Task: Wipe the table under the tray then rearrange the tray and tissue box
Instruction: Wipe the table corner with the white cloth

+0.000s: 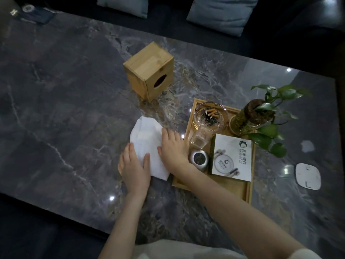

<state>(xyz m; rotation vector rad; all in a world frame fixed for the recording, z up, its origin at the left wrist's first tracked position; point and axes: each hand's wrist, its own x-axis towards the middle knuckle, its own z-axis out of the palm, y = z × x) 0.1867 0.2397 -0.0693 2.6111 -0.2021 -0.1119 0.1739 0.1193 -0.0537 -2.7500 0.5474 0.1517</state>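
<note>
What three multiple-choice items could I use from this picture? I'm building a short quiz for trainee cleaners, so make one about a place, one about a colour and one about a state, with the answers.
1. Where does the tissue box stand?
A. On the bare table, apart from the tray
B. Inside the tray
C. On a cushion

2. What colour is the cloth under the hands?
A. Blue
B. White
C. Red

3. What is the state of the ashtray?
A. Clean and empty
B. Upside down
C. Holding ash and cigarette butts

Answers:
1 A: the box sits on the table, beyond and left of the tray.
2 B: the cloth pressed flat by the left hand and right hand is white.
3 C: butts and dark ash lie in the glass bowl.
</note>
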